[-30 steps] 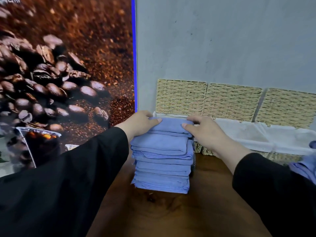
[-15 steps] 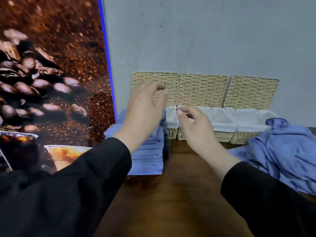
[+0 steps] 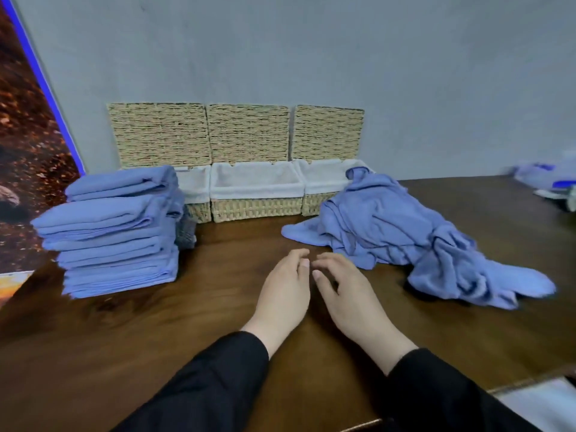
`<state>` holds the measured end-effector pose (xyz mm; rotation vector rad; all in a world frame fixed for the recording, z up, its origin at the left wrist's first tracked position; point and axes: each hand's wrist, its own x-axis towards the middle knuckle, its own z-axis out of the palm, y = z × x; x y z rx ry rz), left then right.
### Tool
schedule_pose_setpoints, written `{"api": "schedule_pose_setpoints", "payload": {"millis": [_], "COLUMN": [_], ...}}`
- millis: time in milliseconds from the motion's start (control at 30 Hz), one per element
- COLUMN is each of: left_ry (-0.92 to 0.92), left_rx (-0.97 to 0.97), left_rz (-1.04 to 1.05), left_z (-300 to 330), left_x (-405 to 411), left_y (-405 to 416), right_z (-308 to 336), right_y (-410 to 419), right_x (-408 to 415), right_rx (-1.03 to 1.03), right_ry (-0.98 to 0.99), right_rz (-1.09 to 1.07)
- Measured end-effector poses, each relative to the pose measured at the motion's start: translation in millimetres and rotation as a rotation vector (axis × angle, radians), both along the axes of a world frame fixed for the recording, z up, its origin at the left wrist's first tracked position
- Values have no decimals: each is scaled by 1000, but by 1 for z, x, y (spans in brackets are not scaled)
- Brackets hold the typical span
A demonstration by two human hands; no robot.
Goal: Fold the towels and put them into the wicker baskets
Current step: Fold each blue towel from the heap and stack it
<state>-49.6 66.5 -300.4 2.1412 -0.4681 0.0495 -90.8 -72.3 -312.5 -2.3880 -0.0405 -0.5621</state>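
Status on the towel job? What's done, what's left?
Done: a stack of folded blue towels stands at the left. In hand: nothing; left hand and right hand are empty over the table. Left: the unfolded towel pile, and the middle wicker basket looks empty.

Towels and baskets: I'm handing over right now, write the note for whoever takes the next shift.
Left hand and right hand: both open, holding nothing, side by side over the bare table, no grip on any towel.
Folded stack: on the table at the left, in front of the left basket, not in it.
Unfolded pile: heaped at the right, draped against the right basket.
Middle basket: open, white liner showing, no towel seen in it.
Done: one stack folded.
Left: fold the loose pile, then put all the towels into the baskets.
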Motion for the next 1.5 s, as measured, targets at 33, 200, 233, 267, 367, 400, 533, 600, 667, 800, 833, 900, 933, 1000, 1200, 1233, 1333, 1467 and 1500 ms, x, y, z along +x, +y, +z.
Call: {"api": "schedule_pose_setpoints", "payload": {"millis": [33,200,233,267,367,400,533,600,667,800,833,900,933,1000,1200,1233,1333,1467,1500], "left_ry": [-28,-157,-137,-122,-113,-111,-95,-101,-123,1,98,245,264,179,26,48,34,-26,-44], "left_rx": [59,376,363,343,339,337,317,309,259,-109,-268,-545,-625,-705,-108,33,180,187,195], "left_rz": [-23,-99,-95,-93,-99,-96,-87,-92,-92,-166,-208,-259,-246,-128,144,148,177,113,93], "left_z": [-3,-10,-8,-6,-6,-7,-7,-6,-5,9,17,32,39,57,58,46,13,2,1], "left_x": [-2,-10,-11,-11,-12,-11,-12,-13,-15,-29,-36,-46,-48,-43,11,15,19,31,34], "left_y": [-8,-16,-14,-14,-14,-14,-14,-14,-13,-15,-16,-18,-17,-7,66,76,95,92,89], "right_z": [0,-2,-1,0,7,9,3,2,9,40,47,56,62,76,76,65,34,24,24], "right_y": [-6,-33,-41,-50,-88,-102,-152,-161,-154,-97,-79,-45,-29,-1,21,18,12,15,17], "right_x": [-3,-17,-20,-23,-35,-41,-60,-67,-71,-73,-71,-62,-55,-40,15,23,43,58,64], "right_rx": [-4,-171,-261,-335,-421,-424,-424,-340,-90,225,227,211,188,162,190,205,169,195,215], "right_ry": [-2,-65,-90,-126,-136,-64,234,133,-1,-214,-239,-249,-244,-240,50,76,169,241,251], "right_rz": [-24,-166,-250,-346,-594,-649,-746,-709,-665,-422,-349,-195,-119,82,293,228,141,255,272]}}
